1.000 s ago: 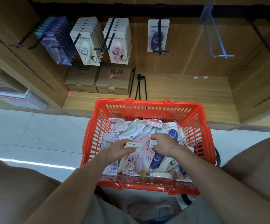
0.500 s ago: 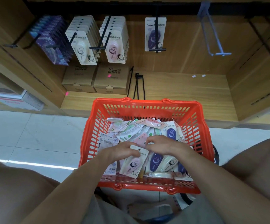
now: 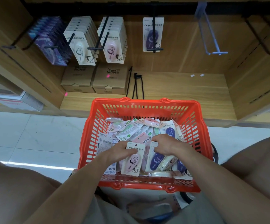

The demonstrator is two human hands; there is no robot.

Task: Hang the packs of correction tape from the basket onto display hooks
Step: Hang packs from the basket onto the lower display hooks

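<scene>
Your left hand (image 3: 120, 152) grips a pink pack (image 3: 133, 159) above the basket (image 3: 89, 143); your right hand (image 3: 165, 145) curls into the pile, maybe pinching a blue pack (image 3: 156, 159); pull quickly and nearby packs could snag and spill.

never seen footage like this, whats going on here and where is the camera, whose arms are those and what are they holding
The camera is worn on a person's head, looking down, so the arms are the wearer's own. They sit before a red basket full of correction tape packs. The left hand holds a pink pack; the right hand reaches among the packs, though its grip is unclear. Above, display hooks on a wooden shelf carry rows of packs, including a pink row, one hook with a lone purple pack, and an empty hook.
</scene>
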